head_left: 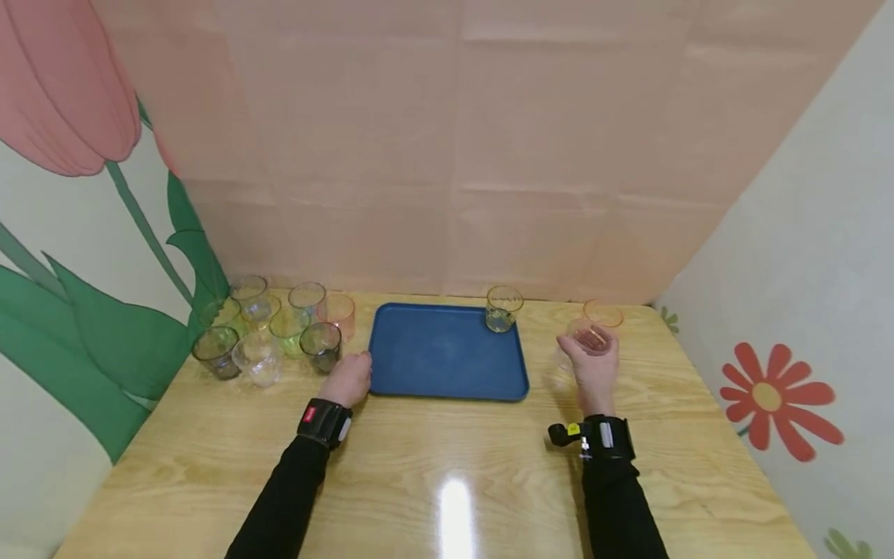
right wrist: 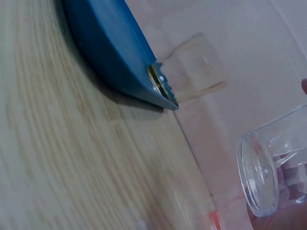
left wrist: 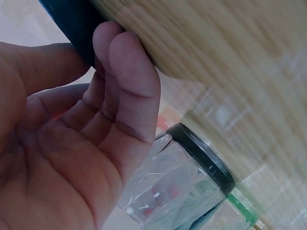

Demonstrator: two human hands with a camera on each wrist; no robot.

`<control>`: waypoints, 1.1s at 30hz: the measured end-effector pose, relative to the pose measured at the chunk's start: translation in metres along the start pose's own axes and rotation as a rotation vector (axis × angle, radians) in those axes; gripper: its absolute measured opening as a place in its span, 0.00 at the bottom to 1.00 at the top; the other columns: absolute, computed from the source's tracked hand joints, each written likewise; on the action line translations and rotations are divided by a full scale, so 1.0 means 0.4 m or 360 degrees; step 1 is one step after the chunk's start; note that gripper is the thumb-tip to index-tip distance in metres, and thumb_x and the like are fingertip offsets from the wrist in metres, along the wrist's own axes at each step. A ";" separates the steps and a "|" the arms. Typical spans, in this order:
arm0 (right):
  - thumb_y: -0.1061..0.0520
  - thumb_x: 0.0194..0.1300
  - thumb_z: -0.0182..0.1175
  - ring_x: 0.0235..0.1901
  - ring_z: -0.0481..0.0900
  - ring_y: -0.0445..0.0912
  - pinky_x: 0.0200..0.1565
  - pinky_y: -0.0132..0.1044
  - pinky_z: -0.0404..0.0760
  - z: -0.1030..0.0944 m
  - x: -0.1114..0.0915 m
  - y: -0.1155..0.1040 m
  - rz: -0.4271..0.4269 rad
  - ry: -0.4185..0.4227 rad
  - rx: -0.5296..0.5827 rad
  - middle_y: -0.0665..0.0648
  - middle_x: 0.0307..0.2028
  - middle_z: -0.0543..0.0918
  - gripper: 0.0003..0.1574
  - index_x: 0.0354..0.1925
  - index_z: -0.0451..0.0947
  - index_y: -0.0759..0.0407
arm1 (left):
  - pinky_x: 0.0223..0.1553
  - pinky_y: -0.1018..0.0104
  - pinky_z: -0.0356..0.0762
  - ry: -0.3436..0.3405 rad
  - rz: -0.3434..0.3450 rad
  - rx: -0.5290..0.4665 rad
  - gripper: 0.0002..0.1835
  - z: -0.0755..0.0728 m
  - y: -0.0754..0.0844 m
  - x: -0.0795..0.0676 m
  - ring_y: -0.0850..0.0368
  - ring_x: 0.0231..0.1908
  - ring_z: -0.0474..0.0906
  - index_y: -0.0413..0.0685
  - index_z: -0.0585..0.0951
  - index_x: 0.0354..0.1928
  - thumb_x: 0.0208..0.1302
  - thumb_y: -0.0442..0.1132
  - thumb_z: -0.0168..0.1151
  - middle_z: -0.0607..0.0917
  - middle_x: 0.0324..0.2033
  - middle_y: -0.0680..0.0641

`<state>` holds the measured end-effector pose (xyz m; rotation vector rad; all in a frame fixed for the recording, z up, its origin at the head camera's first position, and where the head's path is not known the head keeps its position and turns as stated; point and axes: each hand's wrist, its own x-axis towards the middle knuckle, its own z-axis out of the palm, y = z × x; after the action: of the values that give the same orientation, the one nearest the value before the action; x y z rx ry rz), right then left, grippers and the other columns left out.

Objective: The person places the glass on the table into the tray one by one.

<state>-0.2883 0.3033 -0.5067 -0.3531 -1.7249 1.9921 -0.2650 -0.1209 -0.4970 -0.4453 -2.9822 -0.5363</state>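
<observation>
At the blue tray (head_left: 440,353), my left hand (head_left: 349,379) pinches the left edge; the left wrist view shows thumb and fingertips on either side of the tray's dark edge (left wrist: 72,26). On the right, my right hand (head_left: 597,376) grips a clear glass (right wrist: 259,177), whose thick round base shows in the right wrist view. Most of the fingers are hidden there. An orange-rimmed glass (head_left: 604,312) stands just behind that hand. One amber-rimmed glass (head_left: 500,320) stands upright in the tray's far right corner.
Several glasses crowd the table's left side, among them a dark glass (head_left: 321,349) close to my left hand, a clear glass (head_left: 260,361) and a pink glass (head_left: 341,314). A pinkish covering (head_left: 447,155) hangs along the table's (head_left: 391,481) back edge.
</observation>
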 end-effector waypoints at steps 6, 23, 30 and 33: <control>0.63 0.51 0.75 0.52 0.75 0.47 0.45 0.24 0.78 0.028 -0.017 0.018 0.0013 -0.0115 0.0016 0.60 0.55 0.73 0.49 0.65 0.61 0.58 | 0.37 0.48 0.81 -0.0010 -0.0030 -0.0018 0.03 0.003 0.000 -0.008 0.39 0.33 0.84 0.34 0.78 0.35 0.64 0.29 0.59 0.84 0.28 0.36; 0.58 0.54 0.74 0.59 0.71 0.53 0.50 0.28 0.75 0.090 -0.051 0.000 0.0069 -0.0251 -0.0103 0.66 0.63 0.69 0.51 0.69 0.58 0.59 | 0.37 0.50 0.82 0.0020 0.0011 0.0011 0.06 -0.003 0.008 -0.012 0.40 0.32 0.84 0.32 0.80 0.41 0.64 0.27 0.59 0.85 0.29 0.36; 0.56 0.54 0.74 0.57 0.72 0.48 0.50 0.27 0.76 0.118 -0.057 -0.002 0.0132 -0.0319 -0.0090 0.62 0.61 0.71 0.50 0.68 0.58 0.56 | 0.37 0.50 0.82 -0.0009 -0.0001 0.0007 0.07 -0.001 0.008 -0.008 0.41 0.33 0.84 0.32 0.80 0.43 0.64 0.27 0.59 0.85 0.29 0.37; 0.56 0.54 0.74 0.60 0.71 0.51 0.52 0.27 0.75 0.131 -0.057 0.005 0.0158 -0.0352 -0.0098 0.64 0.63 0.69 0.51 0.69 0.57 0.57 | 0.38 0.50 0.82 -0.0012 -0.0008 0.0004 0.08 -0.003 0.009 -0.009 0.41 0.33 0.84 0.31 0.80 0.43 0.64 0.27 0.59 0.85 0.30 0.37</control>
<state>-0.2948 0.2467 -0.5024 -0.2508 -1.9414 2.1197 -0.2603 -0.1189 -0.4953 -0.4411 -2.9915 -0.5326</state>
